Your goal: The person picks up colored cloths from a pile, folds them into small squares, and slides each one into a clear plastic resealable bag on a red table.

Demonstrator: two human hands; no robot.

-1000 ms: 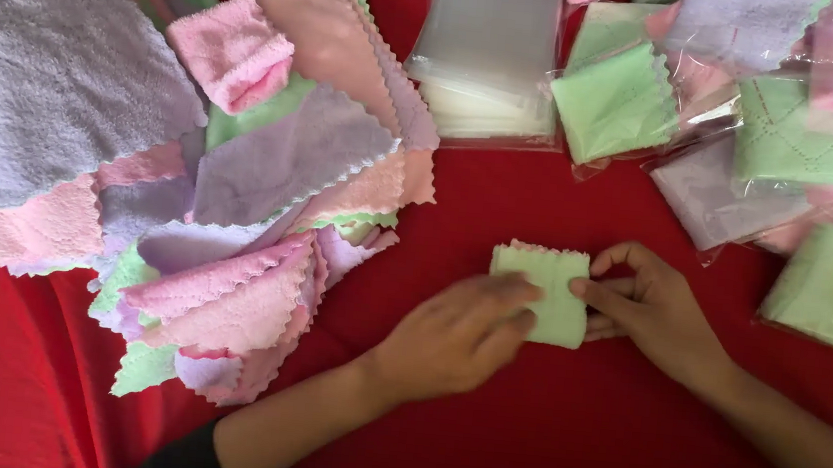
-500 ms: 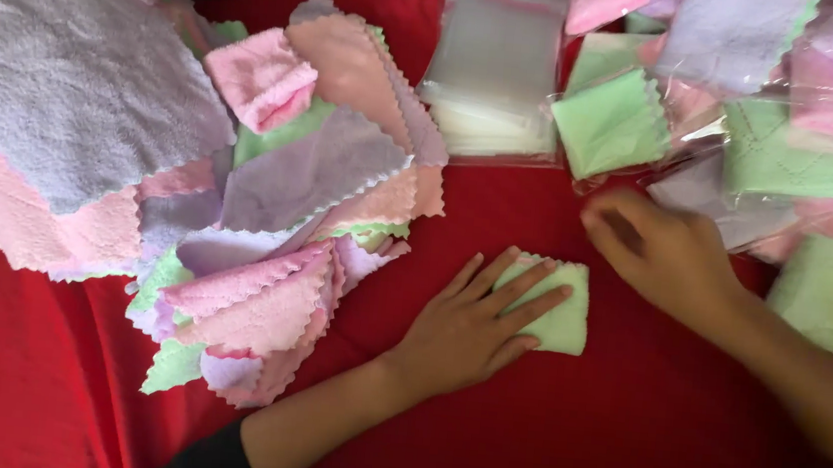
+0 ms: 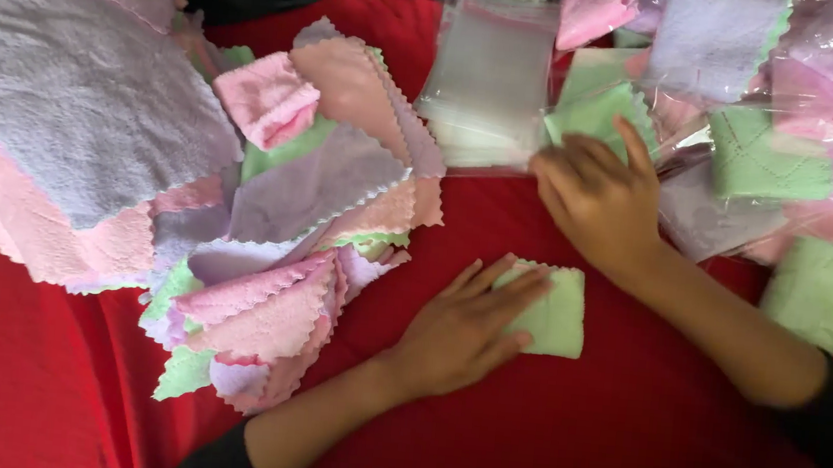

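Since the earlier frame the right hand (image 3: 596, 195) had left the folded green cloth (image 3: 555, 311) and travelled up to the stack of clear plastic bags (image 3: 490, 85), while the left hand (image 3: 463, 328) stayed pressed on the cloth. The red tablecloth (image 3: 618, 452) covered the whole work surface. On its left lay the big heap of loose cloths (image 3: 266, 231) in pink, lilac and green, with scalloped edges. Along the top right lay the bagged cloths (image 3: 776, 145), already sealed in film. The folded green cloth sat near the middle, just below the bag stack. The left hand lay flat and open, fingers spread over the cloth's left half, pinning it rather than gripping. The right hand was open too, fingers extended, its fingertips touching the lower right edge of the bag stack; it held nothing yet. To do this well, I judged the fold should be kept flat under the palm while only the top bag was peeled free with the fingertips.
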